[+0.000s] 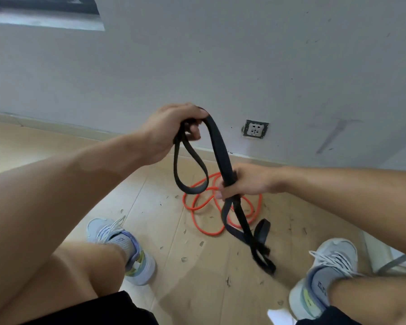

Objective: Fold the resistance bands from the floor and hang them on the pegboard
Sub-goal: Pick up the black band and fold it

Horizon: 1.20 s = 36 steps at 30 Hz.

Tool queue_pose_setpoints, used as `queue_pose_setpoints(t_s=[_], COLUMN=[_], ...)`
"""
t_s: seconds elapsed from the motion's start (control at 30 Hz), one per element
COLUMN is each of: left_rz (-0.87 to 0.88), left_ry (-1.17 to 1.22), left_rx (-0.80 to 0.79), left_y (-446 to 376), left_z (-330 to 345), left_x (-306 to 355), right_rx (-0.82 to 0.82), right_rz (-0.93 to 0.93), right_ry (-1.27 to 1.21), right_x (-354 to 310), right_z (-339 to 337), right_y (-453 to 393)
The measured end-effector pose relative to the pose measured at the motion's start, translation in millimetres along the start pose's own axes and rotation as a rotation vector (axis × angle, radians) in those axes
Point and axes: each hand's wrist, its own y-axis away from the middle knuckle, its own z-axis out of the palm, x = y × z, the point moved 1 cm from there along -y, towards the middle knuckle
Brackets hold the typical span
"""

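Note:
A black flat resistance band (220, 146) hangs between my hands above the floor. My left hand (167, 132) grips its top, where the band folds over my fingers and one loop dangles below. My right hand (242, 181) grips the doubled strands lower down. Past that hand the rest of the band trails to the wooden floor and ends in a twisted loop (263, 249). An orange tube band (204, 207) lies coiled on the floor behind the black one, near the wall. No pegboard shows in this view.
I crouch with my knees apart, a grey sneaker (127, 245) on the left and another (324, 277) on the right. A grey wall with a socket (255, 129) rises just ahead. Small debris litters the floorboards. A dark panel (42, 10) sits at the top left.

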Motion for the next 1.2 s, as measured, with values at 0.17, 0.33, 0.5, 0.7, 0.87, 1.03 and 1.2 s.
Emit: queue_pose_setpoints(t_s=[0.17,0.33,0.5,0.7,0.87,1.03,1.2], left_rz=[-0.063,-0.225,-0.316,-0.371,-0.189,0.012,0.055], left_ry=[0.055,-0.3,-0.658,-0.849,-0.717,-0.564,-0.7], left_rx=[0.123,0.001,-0.204,-0.307,-0.239,-0.209,-0.194], left_y=[-2,8,16,13,13,12,15], left_z=[-34,-62,-55,-39,-16,5,8], left_x=[-2,-16,-31,-51,-42,-22,-9], right_rx=[0.082,0.184,0.215,0.301,0.261,0.24,0.206], right_rz=[0.033,0.011,-0.094,-0.238,-0.294,-0.277,-0.195], right_ry=[-0.138,-0.213,-0.189,-0.353,-0.39,-0.2,-0.085], right_x=[2,1,-21,-56,-68,-67,-57], right_z=[-19,-34,-35,-46,-42,-36,-42], right_y=[4,8,15,29,37,42,41])
